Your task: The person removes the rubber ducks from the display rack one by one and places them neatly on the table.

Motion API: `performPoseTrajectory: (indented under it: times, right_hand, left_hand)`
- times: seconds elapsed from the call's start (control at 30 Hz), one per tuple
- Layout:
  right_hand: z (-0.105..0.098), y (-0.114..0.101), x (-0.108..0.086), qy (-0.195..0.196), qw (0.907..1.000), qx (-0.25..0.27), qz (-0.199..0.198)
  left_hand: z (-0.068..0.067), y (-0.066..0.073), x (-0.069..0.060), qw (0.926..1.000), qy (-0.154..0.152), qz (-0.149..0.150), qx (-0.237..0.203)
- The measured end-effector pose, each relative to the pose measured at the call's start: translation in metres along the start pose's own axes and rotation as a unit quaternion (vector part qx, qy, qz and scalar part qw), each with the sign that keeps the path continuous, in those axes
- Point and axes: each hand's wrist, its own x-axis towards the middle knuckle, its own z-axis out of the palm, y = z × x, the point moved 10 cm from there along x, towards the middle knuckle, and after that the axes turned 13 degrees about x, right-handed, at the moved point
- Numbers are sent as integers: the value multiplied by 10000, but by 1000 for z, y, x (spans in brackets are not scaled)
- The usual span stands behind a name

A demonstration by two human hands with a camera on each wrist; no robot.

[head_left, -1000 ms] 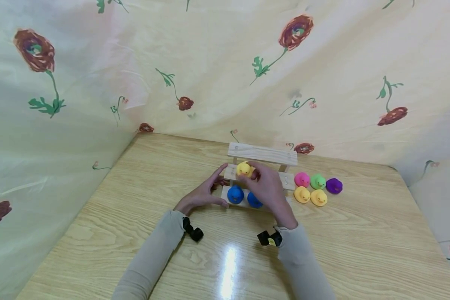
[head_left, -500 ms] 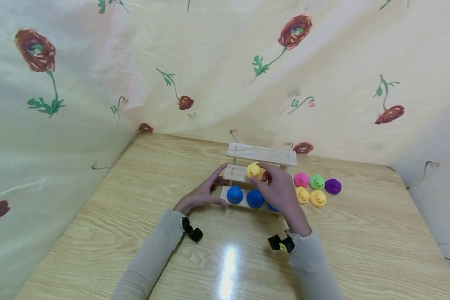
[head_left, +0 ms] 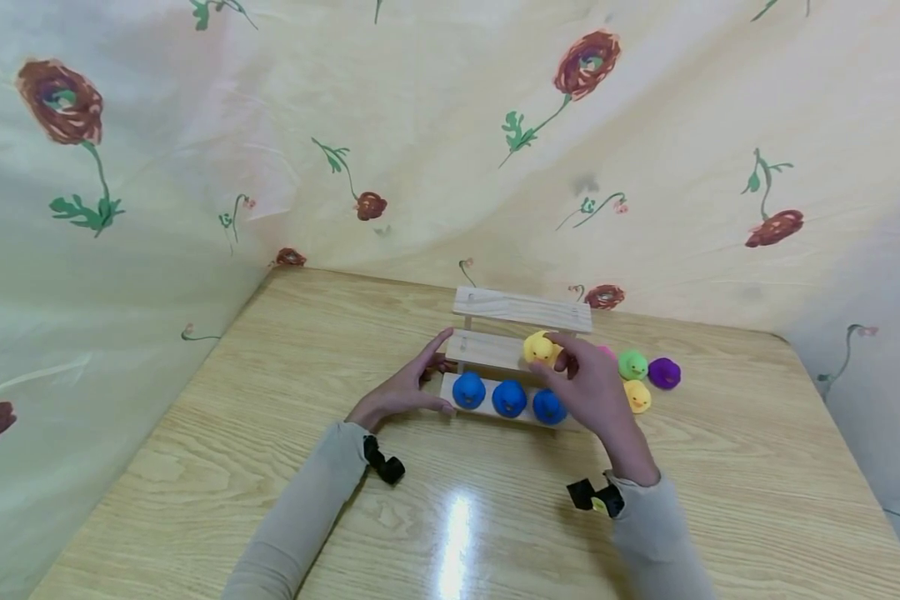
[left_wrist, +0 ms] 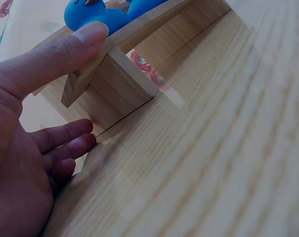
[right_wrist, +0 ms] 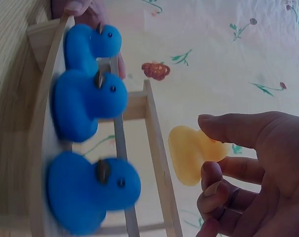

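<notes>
Pinching a yellow duck (right_wrist: 185, 154), right fingers (right_wrist: 243, 169) curl; left fingers (left_wrist: 65, 136) extend loosely, thumb (left_wrist: 55, 61) on the rack (head_left: 487, 348).

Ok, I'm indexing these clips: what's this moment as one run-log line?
right hand: pinches rounded yellow toy duck | left hand: touches three-tier pale wooden rack | bottom tier: three blue toy ducks

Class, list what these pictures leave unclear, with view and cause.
Head view: most of the pink duck, hidden by the right hand.
Head view: right end of the middle shelf, hidden by that hand.
Left wrist view: tops of the blue ducks, cut by the upper edge.
Right wrist view: part of the left hand, likewise cut off.
</notes>
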Motion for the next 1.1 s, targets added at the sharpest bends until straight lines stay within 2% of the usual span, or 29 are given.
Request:
performPoseTrajectory:
  times: [0.2, 0.4, 0.57, 0.77, 1.1]
  right_hand:
    - [-15, 8, -6, 104, 9999, -1, -130]
    - [-38, 15, -12, 381, 9990, -104, -207]
    - [-59, 29, -15, 552, 9980, -309, -25]
    - [-79, 44, -20, 654, 9966, -499, 107]
    - [-98, 69, -25, 638, 9957, -595, 296]
  left_hand:
    - [0, 0, 1, 10000, 16, 19, 3]
    - [0, 0, 2, 10000, 27, 60, 6]
    - [0, 2, 3, 9998, 23, 179, -10]
    - [0, 3, 4, 9998, 27, 175, -14]
    - [0, 4, 4, 9999, 26, 156, -32]
